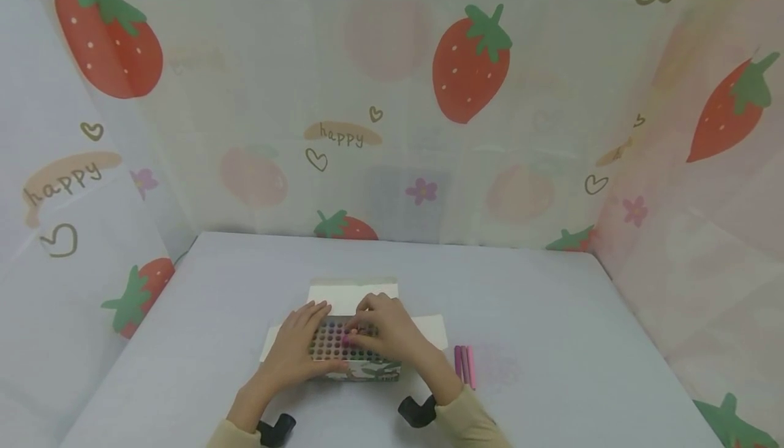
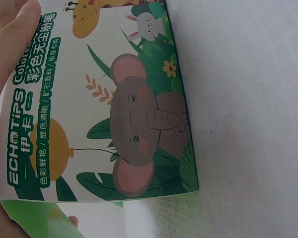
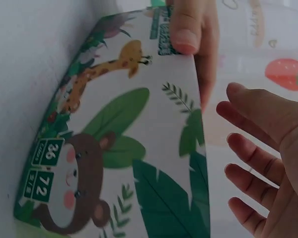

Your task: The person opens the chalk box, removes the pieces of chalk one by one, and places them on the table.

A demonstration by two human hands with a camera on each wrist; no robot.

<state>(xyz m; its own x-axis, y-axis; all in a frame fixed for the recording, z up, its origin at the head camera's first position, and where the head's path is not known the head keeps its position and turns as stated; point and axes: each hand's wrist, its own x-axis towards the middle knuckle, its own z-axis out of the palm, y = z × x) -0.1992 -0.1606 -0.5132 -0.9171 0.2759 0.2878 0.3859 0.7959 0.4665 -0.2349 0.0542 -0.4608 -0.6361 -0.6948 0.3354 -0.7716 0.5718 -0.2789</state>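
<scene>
A printed chalk box (image 2: 99, 148) stands on the table, its top open and its ends showing a grid of colored chalk sticks (image 1: 327, 338) in the head view. My left hand (image 1: 297, 342) grips its left end, thumb along the front edge, fingers along the side. Over the right part of the grid, my right hand (image 1: 382, 329) has thumb and forefinger close together; in the right wrist view the other fingers (image 3: 256, 183) are spread loosely above the rim. At the thumb tip shows a magenta chalk end (image 1: 347, 341); I cannot tell if it is held.
Several purple and pink chalk sticks (image 1: 465, 366) lie side by side right of the box. White box flaps (image 1: 352, 294) stick out at its back and sides. Black wrist mounts (image 1: 417, 412) show below the hands. A strawberry-print curtain (image 1: 392, 94) encloses the white table (image 1: 539, 339).
</scene>
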